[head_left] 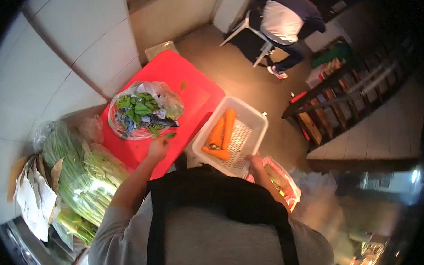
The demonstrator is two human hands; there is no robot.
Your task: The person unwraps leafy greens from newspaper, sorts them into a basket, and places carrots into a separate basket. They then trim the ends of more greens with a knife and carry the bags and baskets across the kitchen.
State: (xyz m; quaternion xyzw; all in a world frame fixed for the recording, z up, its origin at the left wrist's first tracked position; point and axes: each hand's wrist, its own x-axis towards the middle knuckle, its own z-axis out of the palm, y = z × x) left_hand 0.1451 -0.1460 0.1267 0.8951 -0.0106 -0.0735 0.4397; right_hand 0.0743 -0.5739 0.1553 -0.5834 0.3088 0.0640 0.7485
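Observation:
My left hand (159, 148) is at the near edge of the red table, fingers closed, with a small green leaf (170, 135) at its tips. Just beyond it, a clear plastic bag (175, 102) stands opened out, filled with leafy greens (141, 108) and some dark bluish printed material. My right hand (255, 164) grips the near right rim of a white plastic basket (257, 130). Several orange carrots (228, 126) lie in that basket, whose bottom is perforated. The fingertips of the right hand are partly hidden.
The red tabletop (195, 83) runs along a tiled wall. Bagged long green vegetables (82, 183) are piled at left. A red-rimmed bag (286, 182) sits by my right arm. Farther off, a person (285, 23) sits on a white chair (247, 25), near a wooden rack (335, 108).

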